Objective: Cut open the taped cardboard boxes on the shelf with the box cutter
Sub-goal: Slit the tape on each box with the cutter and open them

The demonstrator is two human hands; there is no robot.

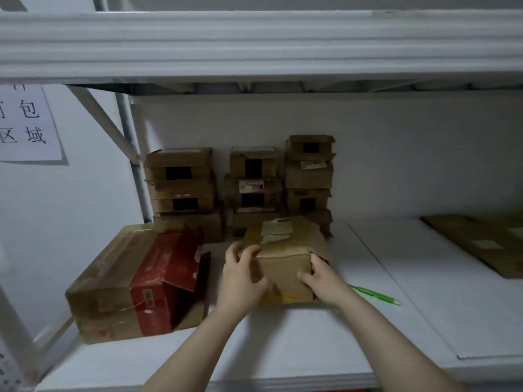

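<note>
1. Centre of the frame: we see two bare hands gripping a small cardboard box [283,267] that stands on the white shelf [297,340]. Glossy tape and a pale label cover its top.
2. The left hand [242,275] wraps the box's upper left corner, with the fingers curled over the top edge and the thumb lying on the front face.
3. The right hand [321,274] clasps the box's right side. Its fingers are curled round the torn right edge and its thumb is stretched across the front face.
4. Right of centre, a slim green box cutter [376,296] lies flat on the shelf, just beside the right wrist. Neither hand touches it.
5. Lower left, a large carton [113,290] printed in red sits on the shelf, near the held box but apart from it. Tape bands its brown end, and the flap on the end facing us hangs open.
6. Behind the held box, three stacks of small cardboard boxes [254,182] stand against the back wall. The held box sits just in front of them.
7. At the right edge of the frame, a flat cardboard piece [486,244] lies on the shelf, well apart from the hands.
8. Upper left, we make out a paper sign [27,125] with printed characters. An upper shelf beam [254,43] spans the top of the frame.
</note>
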